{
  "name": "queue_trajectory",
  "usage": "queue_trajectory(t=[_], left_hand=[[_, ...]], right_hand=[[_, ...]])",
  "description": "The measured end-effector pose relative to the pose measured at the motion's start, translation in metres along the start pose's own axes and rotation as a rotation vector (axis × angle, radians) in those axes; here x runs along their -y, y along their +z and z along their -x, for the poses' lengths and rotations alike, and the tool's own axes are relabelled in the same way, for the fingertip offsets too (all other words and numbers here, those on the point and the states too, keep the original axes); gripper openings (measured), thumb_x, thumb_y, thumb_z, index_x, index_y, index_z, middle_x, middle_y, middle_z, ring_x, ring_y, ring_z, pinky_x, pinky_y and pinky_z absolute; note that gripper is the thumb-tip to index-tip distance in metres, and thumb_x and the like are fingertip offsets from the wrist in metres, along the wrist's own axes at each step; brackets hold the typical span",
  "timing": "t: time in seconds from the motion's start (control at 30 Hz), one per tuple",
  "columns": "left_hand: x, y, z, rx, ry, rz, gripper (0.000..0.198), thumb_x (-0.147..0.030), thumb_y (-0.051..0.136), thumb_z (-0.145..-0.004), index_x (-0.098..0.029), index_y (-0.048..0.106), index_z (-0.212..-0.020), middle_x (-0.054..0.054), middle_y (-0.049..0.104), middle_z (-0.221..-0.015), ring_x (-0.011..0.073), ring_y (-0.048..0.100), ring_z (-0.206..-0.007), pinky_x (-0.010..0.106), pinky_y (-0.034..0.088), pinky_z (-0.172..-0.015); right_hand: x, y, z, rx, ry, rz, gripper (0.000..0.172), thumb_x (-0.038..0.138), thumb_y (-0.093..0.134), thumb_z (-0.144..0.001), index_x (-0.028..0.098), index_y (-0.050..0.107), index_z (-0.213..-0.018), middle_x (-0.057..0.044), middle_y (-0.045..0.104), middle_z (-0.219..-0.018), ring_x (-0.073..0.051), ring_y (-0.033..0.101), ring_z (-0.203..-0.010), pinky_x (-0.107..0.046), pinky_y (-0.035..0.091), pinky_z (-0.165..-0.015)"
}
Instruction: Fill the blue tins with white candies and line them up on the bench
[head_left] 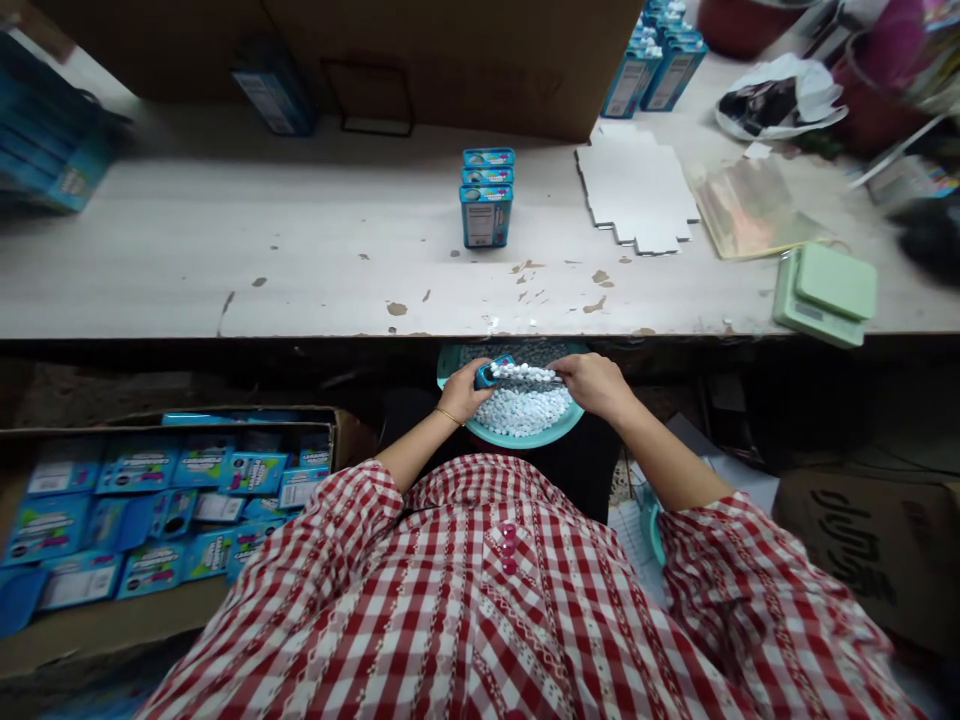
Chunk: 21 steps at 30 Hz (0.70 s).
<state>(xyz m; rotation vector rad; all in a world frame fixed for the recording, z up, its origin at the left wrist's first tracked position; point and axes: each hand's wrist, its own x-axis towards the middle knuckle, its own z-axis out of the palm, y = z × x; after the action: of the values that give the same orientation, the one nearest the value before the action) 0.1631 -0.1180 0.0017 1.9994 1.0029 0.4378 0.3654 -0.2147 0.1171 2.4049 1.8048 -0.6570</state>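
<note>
My left hand (463,392) is closed around a small blue container (484,376), which is tilted toward my right with its open end at the pellets. My right hand (596,384) has its fingers pinched on the end of a narrow scoop (556,374); most of it is hidden under a heap of white pellets (526,372) that reaches across to the container's mouth. Right below both hands is a turquoise basin (529,440) with more loose pellets (517,412) in it, at the front edge of the table.

On the white tabletop (300,270) ahead of me, three blue containers (486,218) stand upright in a row, one behind another. To their right lie a flattened white carton (637,190), some clear plastic (750,210) and a pale green scale (834,290) near the edge. Farther back, a large brown cardboard sheet (465,60) stands up, with pellet-topped blue containers (652,80) clustered by its right end. Down to my left, an open cardboard box (112,630) holds many flat-lying blue packages (142,467).
</note>
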Motion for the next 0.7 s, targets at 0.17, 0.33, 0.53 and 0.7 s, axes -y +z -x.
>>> queue_trajectory(t=[0.17, 0.33, 0.53, 0.7], left_hand=[[0.001, 0.002, 0.001, 0.008, 0.034, -0.074, 0.044, -0.016, 0.064, -0.068, -0.017, 0.058, -0.112, 0.006, 0.064, -0.111, 0.0203, 0.061, -0.099, 0.030, 0.047, -0.091], [0.005, 0.005, -0.002, 0.012, 0.058, -0.070, 0.046, -0.013, 0.064, -0.067, -0.017, 0.057, -0.112, 0.007, 0.064, -0.112, 0.0213, 0.060, -0.102, 0.033, 0.046, -0.093], [0.011, 0.006, -0.003, -0.029, 0.037, 0.090, 0.042, -0.021, 0.066, -0.068, -0.015, 0.058, -0.109, 0.008, 0.065, -0.107, 0.0201, 0.061, -0.096, 0.033, 0.047, -0.090], [0.024, 0.003, -0.004, -0.105, -0.166, 0.273, 0.041, -0.031, 0.068, -0.066, -0.013, 0.059, -0.102, 0.007, 0.066, -0.093, 0.0196, 0.061, -0.088, 0.035, 0.048, -0.085]], right_hand=[[0.032, -0.027, 0.001, 0.096, -0.082, 0.276, 0.036, 0.013, 0.040, -0.081, 0.023, 0.068, -0.101, -0.010, 0.067, -0.104, -0.023, 0.063, -0.092, -0.032, 0.046, -0.075], [0.054, -0.032, 0.004, 0.064, -0.153, 0.362, 0.034, 0.013, 0.035, -0.086, 0.015, 0.067, -0.096, -0.015, 0.066, -0.098, -0.025, 0.064, -0.088, -0.031, 0.046, -0.071], [0.034, -0.031, 0.015, 0.023, -0.109, 0.333, 0.033, 0.015, 0.033, -0.088, 0.017, 0.064, -0.098, -0.013, 0.065, -0.096, -0.023, 0.064, -0.087, -0.028, 0.044, -0.069], [-0.014, 0.036, -0.004, 0.113, 0.115, 0.198, 0.035, 0.009, 0.032, -0.086, 0.016, 0.062, -0.103, -0.014, 0.065, -0.100, -0.021, 0.064, -0.089, -0.028, 0.043, -0.072]])
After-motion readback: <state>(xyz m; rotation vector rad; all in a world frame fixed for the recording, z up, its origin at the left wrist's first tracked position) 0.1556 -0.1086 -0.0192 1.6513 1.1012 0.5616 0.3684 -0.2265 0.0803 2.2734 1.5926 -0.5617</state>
